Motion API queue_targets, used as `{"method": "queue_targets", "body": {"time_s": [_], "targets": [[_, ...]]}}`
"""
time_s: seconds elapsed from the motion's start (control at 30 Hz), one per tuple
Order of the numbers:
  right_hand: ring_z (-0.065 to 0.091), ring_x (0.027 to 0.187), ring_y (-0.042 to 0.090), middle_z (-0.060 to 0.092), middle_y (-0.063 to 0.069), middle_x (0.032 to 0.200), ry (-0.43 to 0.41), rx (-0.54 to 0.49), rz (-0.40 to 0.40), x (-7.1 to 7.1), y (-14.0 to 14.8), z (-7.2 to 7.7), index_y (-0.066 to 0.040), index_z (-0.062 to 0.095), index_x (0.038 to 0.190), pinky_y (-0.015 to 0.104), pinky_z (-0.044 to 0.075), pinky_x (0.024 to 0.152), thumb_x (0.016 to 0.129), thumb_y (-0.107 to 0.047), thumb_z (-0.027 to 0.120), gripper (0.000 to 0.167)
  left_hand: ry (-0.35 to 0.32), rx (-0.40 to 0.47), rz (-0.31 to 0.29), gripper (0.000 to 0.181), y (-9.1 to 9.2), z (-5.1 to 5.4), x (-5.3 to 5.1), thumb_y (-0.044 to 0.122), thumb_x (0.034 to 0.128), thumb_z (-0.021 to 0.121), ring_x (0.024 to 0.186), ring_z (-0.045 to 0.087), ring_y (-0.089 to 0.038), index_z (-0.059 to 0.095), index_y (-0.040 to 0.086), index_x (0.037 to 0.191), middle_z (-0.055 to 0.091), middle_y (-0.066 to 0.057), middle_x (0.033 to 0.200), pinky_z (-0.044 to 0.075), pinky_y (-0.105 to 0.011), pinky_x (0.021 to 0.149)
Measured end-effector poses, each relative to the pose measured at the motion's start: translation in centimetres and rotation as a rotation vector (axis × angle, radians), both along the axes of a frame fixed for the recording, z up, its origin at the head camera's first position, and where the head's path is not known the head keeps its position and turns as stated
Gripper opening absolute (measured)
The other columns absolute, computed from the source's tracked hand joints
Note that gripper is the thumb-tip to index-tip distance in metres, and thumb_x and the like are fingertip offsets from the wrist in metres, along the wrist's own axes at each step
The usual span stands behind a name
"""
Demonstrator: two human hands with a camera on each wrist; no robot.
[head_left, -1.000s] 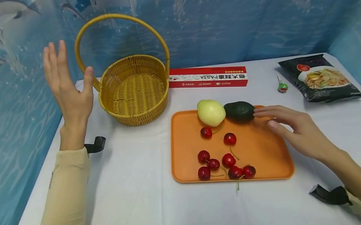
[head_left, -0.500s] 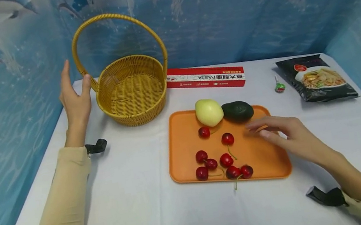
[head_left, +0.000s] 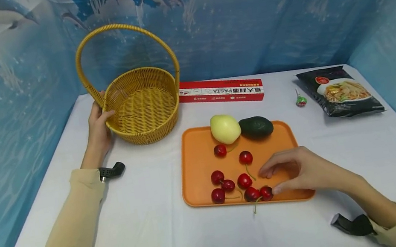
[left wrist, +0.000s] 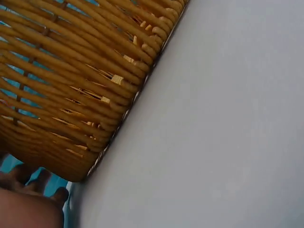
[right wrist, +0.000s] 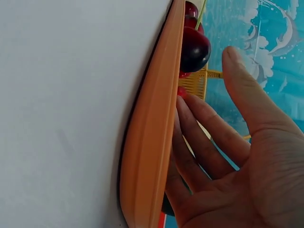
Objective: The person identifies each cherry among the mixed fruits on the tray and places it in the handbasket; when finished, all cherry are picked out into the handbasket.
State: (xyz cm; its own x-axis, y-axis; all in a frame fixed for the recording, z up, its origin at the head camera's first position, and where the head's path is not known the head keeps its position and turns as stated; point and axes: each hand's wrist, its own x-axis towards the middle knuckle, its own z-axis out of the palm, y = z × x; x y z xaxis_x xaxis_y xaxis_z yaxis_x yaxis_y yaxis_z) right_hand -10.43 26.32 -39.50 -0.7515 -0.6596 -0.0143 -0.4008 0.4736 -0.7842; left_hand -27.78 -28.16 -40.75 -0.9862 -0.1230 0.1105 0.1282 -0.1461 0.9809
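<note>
My left hand [head_left: 98,128] holds the yellow wicker basket [head_left: 147,133] by its left rim, near the foot of the tall handle. The thumb lies over the rim, and the other fingers are partly hidden behind the wall. In the left wrist view the woven wall [left wrist: 85,80] fills the upper left, with fingers [left wrist: 33,183] below it. My right hand [head_left: 306,169] hovers over the right part of the orange tray [head_left: 194,150], fingers and thumb spread apart. Its thumb tip is close beside a dark red cherry [head_left: 266,193]; whether they touch I cannot tell. Several other cherries [head_left: 244,181] lie nearby.
On the tray's far side lie a yellow-green pear-like fruit [head_left: 225,129] and an avocado [head_left: 256,127]. A red pasta box [head_left: 221,91] lies behind the tray. A lollipop [head_left: 301,101] and a black noodle packet [head_left: 346,91] are at the back right. Dolphin-print cloth walls surround the table.
My left hand has come down from beside the basket and taken hold of its rim. My right hand has moved from near the avocado toward the cherries at the tray's near edge.
</note>
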Motion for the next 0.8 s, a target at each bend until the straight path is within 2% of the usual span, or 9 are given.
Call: {"method": "queue_targets", "body": {"time_s": [0.07, 0.17, 0.3, 0.43, 0.8], "targets": [[0.068, 0.107, 0.010, 0.076, -0.011, 0.115, -0.018, -0.013, 0.018, 0.1, -0.2, -0.1, -0.025, 0.076, 0.122, 0.027, 0.053, 0.099, 0.085, -0.029, 0.088, 0.039, 0.016, 0.035, -0.027, 0.080, 0.1, -0.5, 0.0, -0.005, 0.0919, 0.042, 0.153, 0.032, -0.018, 0.035, 0.027, 0.165, 0.030, -0.001, 0.171, 0.029, -0.027, 0.120], [0.068, 0.106, 0.010, 0.076, -0.012, 0.114, -0.030, -0.005, 0.034, 0.2, -0.4, -0.1, -0.026, 0.076, 0.120, 0.027, 0.053, 0.098, 0.085, -0.032, 0.089, 0.039, 0.067, 0.096, -0.032, 0.087, 0.4, -0.7, 0.0, -0.011, 0.0809, 0.035, 0.142, 0.039, -0.024, 0.039, 0.021, 0.161, 0.035, -0.005, 0.165, 0.037, -0.029, 0.108], [0.067, 0.104, 0.009, 0.075, -0.014, 0.112, -0.042, 0.031, 0.045, 0.3, -0.5, 0.0, -0.028, 0.075, 0.119, 0.027, 0.053, 0.098, 0.085, -0.037, 0.087, 0.037, 0.121, 0.197, -0.035, 0.085, 1.1, -0.9, 0.4, -0.013, 0.0748, 0.032, 0.125, 0.044, -0.028, 0.043, 0.014, 0.155, 0.041, -0.011, 0.156, 0.041, -0.033, 0.095], [0.067, 0.104, 0.008, 0.075, -0.016, 0.112, -0.037, 0.063, 0.056, 0.3, -0.7, 0.1, -0.031, 0.075, 0.117, 0.027, 0.053, 0.098, 0.087, -0.039, 0.086, 0.033, 0.143, 0.258, -0.029, 0.084, 1.7, -1.1, 1.2, -0.012, 0.0727, 0.031, 0.121, 0.044, -0.031, 0.046, 0.013, 0.151, 0.042, -0.014, 0.152, 0.040, -0.036, 0.094], [0.068, 0.106, 0.007, 0.074, -0.017, 0.114, 0.013, 0.030, 0.078, 1.0, -1.4, -0.1, -0.032, 0.075, 0.120, 0.028, 0.053, 0.099, 0.088, -0.042, 0.084, 0.035, 0.172, 0.270, 0.022, 0.083, 2.6, -1.4, 2.2, -0.010, 0.0710, 0.032, 0.128, 0.043, -0.032, 0.052, 0.013, 0.148, 0.044, -0.012, 0.154, 0.039, -0.036, 0.098]]}}
